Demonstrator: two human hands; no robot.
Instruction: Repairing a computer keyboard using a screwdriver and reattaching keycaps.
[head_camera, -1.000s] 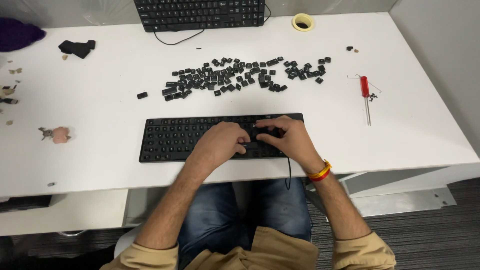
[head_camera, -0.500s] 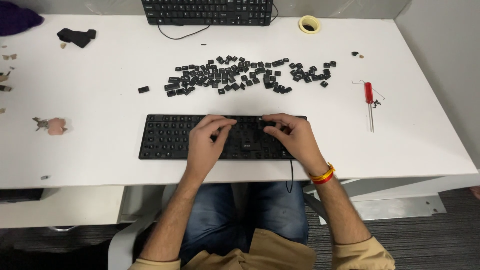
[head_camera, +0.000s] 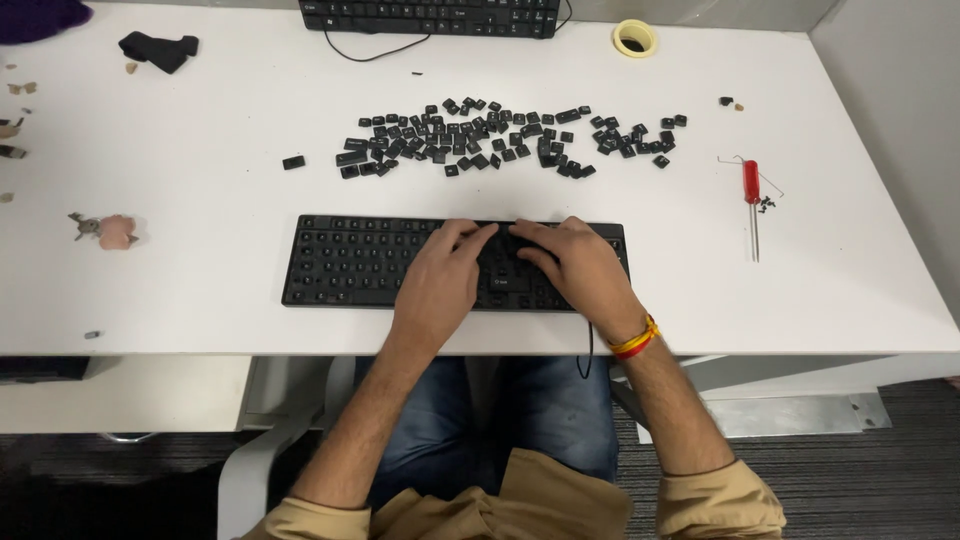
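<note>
Seen from the head camera, a black keyboard (head_camera: 400, 262) lies flat near the front edge of the white surface (head_camera: 200, 140), its long side parallel to that edge with only a thin strip of white between. The left hand (head_camera: 440, 285) and right hand (head_camera: 580, 268) both rest on its right half, fingers (head_camera: 478, 236) bent down onto the keys, fingertips nearly meeting at the middle; whether they pinch anything I cannot tell. Beyond the keyboard, across a bare band, a loose pile of keycaps (head_camera: 500, 138) spreads sideways, one stray cap (head_camera: 293, 162) to its left. A red screwdriver (head_camera: 752, 200) lies well to the right, with open white around it up to the right edge. A second keyboard (head_camera: 430, 16) and a tape roll (head_camera: 635, 38) sit at the far edge. The left side holds a dark cloth (head_camera: 158, 48) and a small pink object (head_camera: 115, 230), well apart.
</note>
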